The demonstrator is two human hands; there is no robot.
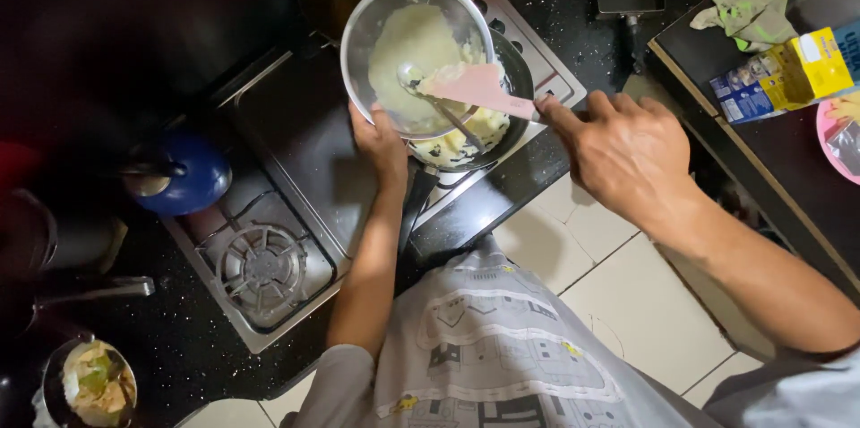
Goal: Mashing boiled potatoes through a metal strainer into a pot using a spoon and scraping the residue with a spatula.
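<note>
My left hand (381,141) grips the near rim of a tilted steel bowl (363,34) of pale yellow batter, held over a black frying pan (518,78) on the stove. In my right hand (618,146) is a pink spatula (475,87), its blade inside the bowl against the batter. A metal spoon (430,96) also lies in the bowl. Some yellow mixture (461,146) sits in the pan below the bowl's lip.
A steel gas stove (296,150) has a free burner (262,264) at the near left. Beside it stands a blue kettle (184,172). A bowl of food (94,383) sits bottom left. A dark counter at right holds a yellow and blue carton (788,74) and a cloth (748,11).
</note>
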